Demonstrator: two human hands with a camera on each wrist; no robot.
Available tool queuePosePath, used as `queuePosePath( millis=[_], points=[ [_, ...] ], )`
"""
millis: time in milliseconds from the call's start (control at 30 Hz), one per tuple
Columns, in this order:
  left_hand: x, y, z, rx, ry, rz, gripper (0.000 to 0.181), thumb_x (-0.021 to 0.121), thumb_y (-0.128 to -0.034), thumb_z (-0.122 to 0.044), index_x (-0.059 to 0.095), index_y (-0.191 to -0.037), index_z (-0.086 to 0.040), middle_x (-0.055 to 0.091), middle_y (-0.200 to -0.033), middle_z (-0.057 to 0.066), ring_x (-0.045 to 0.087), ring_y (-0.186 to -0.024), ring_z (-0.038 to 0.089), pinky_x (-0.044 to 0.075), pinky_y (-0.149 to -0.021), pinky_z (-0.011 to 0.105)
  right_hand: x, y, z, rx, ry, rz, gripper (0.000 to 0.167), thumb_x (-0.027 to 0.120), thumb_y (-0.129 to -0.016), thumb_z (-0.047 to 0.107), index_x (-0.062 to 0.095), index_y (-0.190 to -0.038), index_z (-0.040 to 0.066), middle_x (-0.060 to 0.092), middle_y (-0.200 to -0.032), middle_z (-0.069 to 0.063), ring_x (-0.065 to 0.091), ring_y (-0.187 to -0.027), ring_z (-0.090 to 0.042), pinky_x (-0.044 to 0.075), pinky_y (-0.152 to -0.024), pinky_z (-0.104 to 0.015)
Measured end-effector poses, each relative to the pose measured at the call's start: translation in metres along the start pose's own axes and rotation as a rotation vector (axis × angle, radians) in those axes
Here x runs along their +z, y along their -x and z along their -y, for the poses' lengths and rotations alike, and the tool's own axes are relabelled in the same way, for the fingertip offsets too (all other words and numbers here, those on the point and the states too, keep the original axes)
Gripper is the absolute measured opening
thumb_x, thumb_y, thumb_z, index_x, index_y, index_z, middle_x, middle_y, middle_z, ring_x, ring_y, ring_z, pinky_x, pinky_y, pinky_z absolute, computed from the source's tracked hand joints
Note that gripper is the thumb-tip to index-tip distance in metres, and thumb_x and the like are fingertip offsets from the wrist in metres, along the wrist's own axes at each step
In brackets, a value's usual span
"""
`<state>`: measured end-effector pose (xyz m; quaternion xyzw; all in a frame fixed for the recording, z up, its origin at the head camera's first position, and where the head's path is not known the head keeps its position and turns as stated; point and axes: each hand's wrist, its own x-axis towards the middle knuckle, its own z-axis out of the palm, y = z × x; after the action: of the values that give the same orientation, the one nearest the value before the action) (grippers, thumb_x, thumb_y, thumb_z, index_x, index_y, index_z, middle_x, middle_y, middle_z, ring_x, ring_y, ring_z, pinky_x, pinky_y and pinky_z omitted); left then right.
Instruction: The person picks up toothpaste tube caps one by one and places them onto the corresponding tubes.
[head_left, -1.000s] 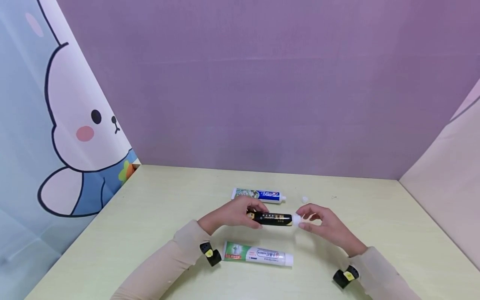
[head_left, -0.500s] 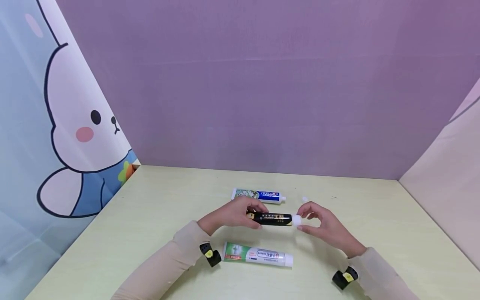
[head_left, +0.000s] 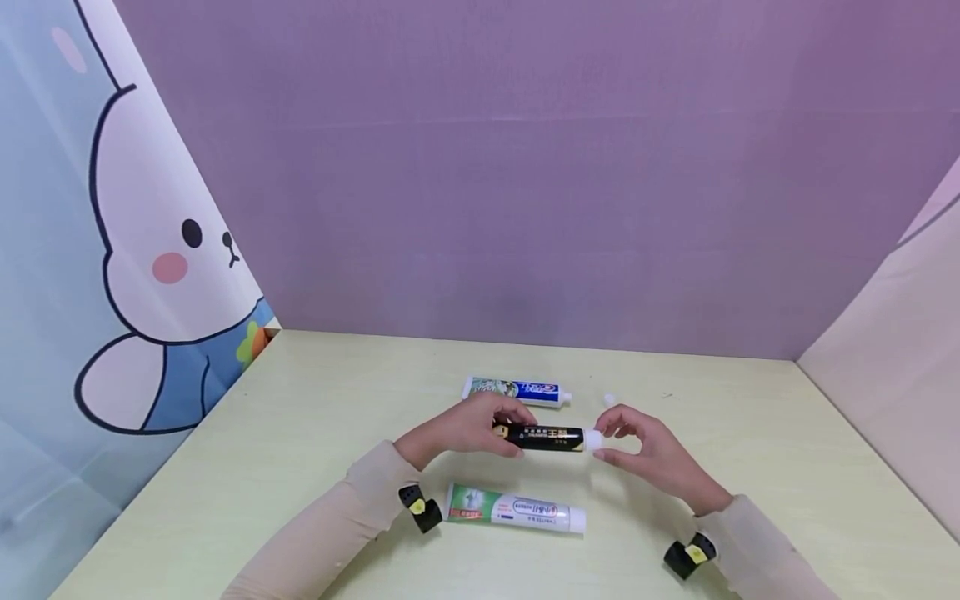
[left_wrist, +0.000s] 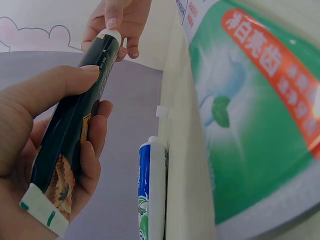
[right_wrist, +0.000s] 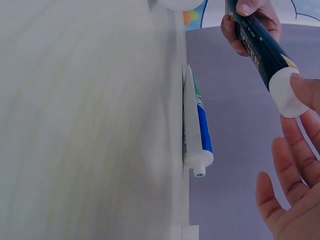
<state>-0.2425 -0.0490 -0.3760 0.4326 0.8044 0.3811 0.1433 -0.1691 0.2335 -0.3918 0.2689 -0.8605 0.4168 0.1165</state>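
My left hand [head_left: 480, 425] grips a black toothpaste tube [head_left: 551, 438] round its body, thumb on top and fingers beneath, as the left wrist view shows. The tube is held above the table, its white cap [head_left: 592, 440] towards the right. At that cap my right hand [head_left: 652, 450] pinches with thumb and fingertips; the other fingers [right_wrist: 287, 165] spread loosely below in the right wrist view. Behind the hands lies a blue and green toothpaste tube [head_left: 536, 393] with a bare nozzle [right_wrist: 199, 171]. Nearer me is a green and white toothpaste tube [head_left: 517, 510], capped.
A small loose white cap [head_left: 610, 400] sits on the pale table [head_left: 360, 375], right of the blue tube's nozzle. A purple backdrop [head_left: 525, 183] stands behind the table, with a cartoon-printed cloth [head_left: 165, 267] at the left. Both wrists wear small black cameras.
My right hand's thumb and fingers have shifted slightly round the white cap and spread a little wider. The left hand and all the tubes look unmoved.
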Motion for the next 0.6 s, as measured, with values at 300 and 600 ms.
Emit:
queuePosePath(
  millis=[300, 600],
  points=[
    [0.0005, -0.0006, 0.0004, -0.002, 0.0, -0.004, 0.037, 0.078, -0.0757, -0.014, 0.067, -0.111, -0.011, 0.067, -0.103, -0.003, 0.059, -0.095, 0.004, 0.044, -0.092, 0.026, 0.0004, -0.0004, -0.0009, 0.031, 0.009, 0.007, 0.024, 0.075, -0.079, 0.01, 0.061, -0.098, 0.011, 0.062, -0.093, 0.004, 0.056, -0.086, -0.012, 0.048, -0.078, -0.029],
    [0.0013, -0.0018, 0.0005, -0.004, -0.009, 0.0, 0.037, 0.078, -0.0757, -0.013, 0.066, -0.111, -0.011, 0.067, -0.103, -0.003, 0.058, -0.095, 0.005, 0.044, -0.092, 0.025, 0.0, 0.0009, -0.0014, 0.085, 0.012, 0.013, 0.018, 0.074, -0.08, 0.011, 0.063, -0.095, 0.011, 0.064, -0.092, 0.004, 0.057, -0.086, -0.013, 0.048, -0.079, -0.031]
  ],
)
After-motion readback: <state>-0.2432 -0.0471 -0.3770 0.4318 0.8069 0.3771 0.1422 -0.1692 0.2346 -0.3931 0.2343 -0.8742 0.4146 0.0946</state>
